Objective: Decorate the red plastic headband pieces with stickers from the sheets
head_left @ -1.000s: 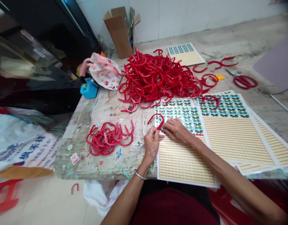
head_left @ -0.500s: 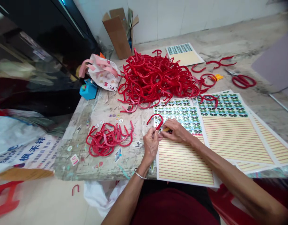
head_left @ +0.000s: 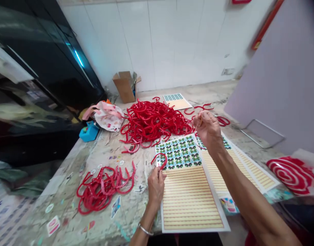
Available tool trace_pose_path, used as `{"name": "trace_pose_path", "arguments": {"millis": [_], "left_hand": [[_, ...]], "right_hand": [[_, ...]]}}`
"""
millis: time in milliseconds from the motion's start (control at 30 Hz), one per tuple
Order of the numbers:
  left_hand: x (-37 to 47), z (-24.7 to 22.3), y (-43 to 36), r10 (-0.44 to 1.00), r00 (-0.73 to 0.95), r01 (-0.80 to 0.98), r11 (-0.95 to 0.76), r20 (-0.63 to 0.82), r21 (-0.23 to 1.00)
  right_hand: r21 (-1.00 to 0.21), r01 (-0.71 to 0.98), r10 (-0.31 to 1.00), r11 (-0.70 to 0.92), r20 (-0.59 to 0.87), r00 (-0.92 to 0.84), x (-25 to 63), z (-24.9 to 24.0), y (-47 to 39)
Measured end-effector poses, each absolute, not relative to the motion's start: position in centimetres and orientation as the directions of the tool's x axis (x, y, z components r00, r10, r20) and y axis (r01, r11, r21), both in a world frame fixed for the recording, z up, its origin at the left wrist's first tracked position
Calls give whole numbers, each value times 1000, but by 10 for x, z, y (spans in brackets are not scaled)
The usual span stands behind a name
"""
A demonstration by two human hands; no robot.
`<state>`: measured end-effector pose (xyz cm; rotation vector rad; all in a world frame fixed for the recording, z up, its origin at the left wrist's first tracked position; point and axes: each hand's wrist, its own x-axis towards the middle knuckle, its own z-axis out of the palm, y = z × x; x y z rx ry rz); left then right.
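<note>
One curved red strip (head_left: 165, 162) juts beyond the left hand (head_left: 156, 185), which pinches its end.

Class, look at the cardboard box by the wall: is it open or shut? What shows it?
Open. The cardboard box has its flaps raised and spread, and something greenish pokes out at the top.
</note>
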<state>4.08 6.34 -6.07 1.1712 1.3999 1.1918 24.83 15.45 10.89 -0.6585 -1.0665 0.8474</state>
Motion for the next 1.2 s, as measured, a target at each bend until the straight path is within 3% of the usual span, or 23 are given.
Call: {"name": "trace_pose_path", "arguments": {"millis": [67, 133, 233, 300, 467, 633, 700, 767, 833, 933, 1033, 1133, 1200], "left_hand": [[40, -55, 64, 990, -99, 36, 101, -97, 994], [38, -44, 63, 991, -79, 10, 113, -112, 994], [36, -10, 57, 990, -82, -50, 112, -116, 992], [36, 21, 53, 997, -59, -193, 39, -51, 980], [42, 75, 48, 998, 36, -453, -36, 59, 891], [45, 71, 48, 999, 42, -501, 16, 6, 865], [46, 66, 49, 1000, 20, -514, 26, -19, 858], [46, 64, 51, 999, -3, -525, 27, -34, 851], [46, 64, 55, 999, -22, -537, 27, -46, 843], [47, 63, 61, 997, -31, -565, 36, -65, 824], [50, 61, 63, 997, -8, -593, 54, -73, 804], [55, 58, 61, 997, 26, -605, 69, -67, 794], [57, 57, 58, 997, 46, -599, 80, -65, 797]], "right_hand": [[-808, -183, 825, 561, 524, 212, 250, 123, 146], [-844, -18, 843, 537, 536, 44, 247, 128, 132], [-837, 266, 864, 478, 393, -315, 236, 123, 109], [-759, 402, 839, 512, 341, -425, 227, 117, 96], [-450, 593, 742, 668, 456, -491, 210, 107, 81], [-199, 742, 710, 640, 521, -473, 206, 103, 78], [-172, 813, 734, 556, 561, -383, 208, 97, 76], [-243, 853, 767, 462, 592, -247, 211, 82, 73], [-379, 837, 813, 396, 568, -127, 214, 59, 67], [-586, 734, 902, 342, 424, -81, 215, 16, 53], [-790, 551, 954, 269, 297, -40, 206, -13, 40], [-997, 72, 1000, 2, -1, -31, 191, -8, 38], [-943, -296, 986, -152, -126, -107, 181, 7, 42]]}}
